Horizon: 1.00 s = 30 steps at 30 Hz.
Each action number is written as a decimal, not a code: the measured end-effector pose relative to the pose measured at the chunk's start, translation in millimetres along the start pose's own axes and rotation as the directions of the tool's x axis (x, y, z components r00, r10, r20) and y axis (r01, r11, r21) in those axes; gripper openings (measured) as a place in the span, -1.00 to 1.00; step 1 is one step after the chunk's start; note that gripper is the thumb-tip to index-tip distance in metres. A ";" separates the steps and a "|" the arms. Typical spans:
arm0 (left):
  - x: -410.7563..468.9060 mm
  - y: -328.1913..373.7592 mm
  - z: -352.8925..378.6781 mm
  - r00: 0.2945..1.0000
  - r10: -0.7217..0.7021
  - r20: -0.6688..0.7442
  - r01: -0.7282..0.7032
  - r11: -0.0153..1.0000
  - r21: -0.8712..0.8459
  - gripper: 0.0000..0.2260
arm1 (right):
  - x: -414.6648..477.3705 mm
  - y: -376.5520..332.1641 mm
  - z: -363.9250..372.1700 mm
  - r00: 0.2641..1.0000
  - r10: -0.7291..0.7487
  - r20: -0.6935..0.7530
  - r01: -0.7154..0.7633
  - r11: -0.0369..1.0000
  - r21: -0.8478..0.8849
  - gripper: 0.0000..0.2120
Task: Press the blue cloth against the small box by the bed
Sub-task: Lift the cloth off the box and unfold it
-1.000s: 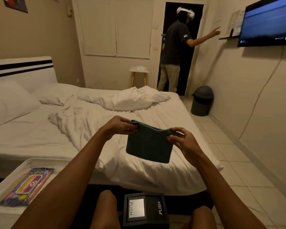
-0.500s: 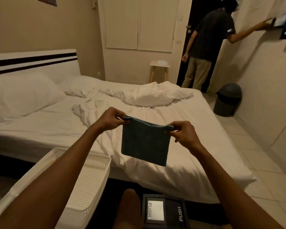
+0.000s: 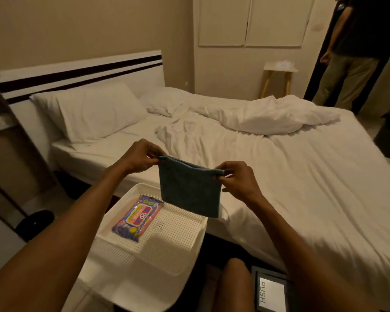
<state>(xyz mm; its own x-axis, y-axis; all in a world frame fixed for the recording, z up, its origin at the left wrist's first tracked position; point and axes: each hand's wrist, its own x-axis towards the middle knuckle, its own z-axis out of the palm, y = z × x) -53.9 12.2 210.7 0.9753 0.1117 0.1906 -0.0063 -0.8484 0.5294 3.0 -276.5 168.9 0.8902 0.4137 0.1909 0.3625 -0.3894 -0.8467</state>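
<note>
A folded blue cloth [image 3: 189,190] hangs in the air over the near edge of the bed. My left hand [image 3: 140,157] pinches its top left corner and my right hand [image 3: 236,181] pinches its top right corner. The small black box [image 3: 271,289] with white panels marked PUSH sits on the floor by the bed at the bottom right, partly cut off by the frame edge and apart from the cloth.
A white perforated basket [image 3: 167,242] holding a colourful wipes pack [image 3: 137,216] stands below my left arm. The white bed [image 3: 302,176] with rumpled sheets fills the middle. Another person [image 3: 349,48] stands near the doorway; a small stool [image 3: 278,75] is against the wall.
The view has turned left and downward. The basket and wipes pack show fully now, and the box has slid to the bottom right. Both hands still hold the cloth stretched between them.
</note>
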 end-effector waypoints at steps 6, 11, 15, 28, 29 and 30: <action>6.7 -57.4 12.8 0.992 -0.121 0.020 0.120 0.992 0.036 -0.81 | 20.6 12.4 50.5 0.997 0.049 0.062 -0.050 0.999 0.019 -0.90; 15.0 -83.1 31.1 0.977 -0.215 -0.014 0.215 0.977 -0.001 -0.82 | 32.9 32.6 73.3 0.995 0.079 0.065 -0.078 0.997 -0.006 -0.77; -2.9 -103.8 40.0 0.958 -0.276 0.081 0.285 0.949 -0.137 -0.80 | 22.0 50.6 85.1 0.994 0.079 0.070 -0.078 0.997 -0.024 -0.78; -105.6 -149.1 123.8 0.737 -0.407 0.540 0.221 0.899 0.377 -0.78 | -69.9 85.4 162.0 0.764 0.086 0.640 0.287 0.842 -0.457 -0.70; -104.4 -147.4 122.7 0.726 -0.421 0.544 0.215 0.890 0.401 -0.78 | -71.8 84.8 162.8 0.755 0.091 0.649 0.289 0.842 -0.455 -0.71; -103.6 -147.7 121.5 0.713 -0.440 0.545 0.218 0.879 0.424 -0.77 | -73.7 84.7 164.8 0.743 0.100 0.662 0.289 0.844 -0.452 -0.72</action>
<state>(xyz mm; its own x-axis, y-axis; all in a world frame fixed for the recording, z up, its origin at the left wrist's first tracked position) -127.1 63.1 12.3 0.8190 0.1711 -0.5477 0.3010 -0.9407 0.1562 -77.4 -204.3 1.2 0.5150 0.8132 -0.2711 0.6879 -0.5808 -0.4353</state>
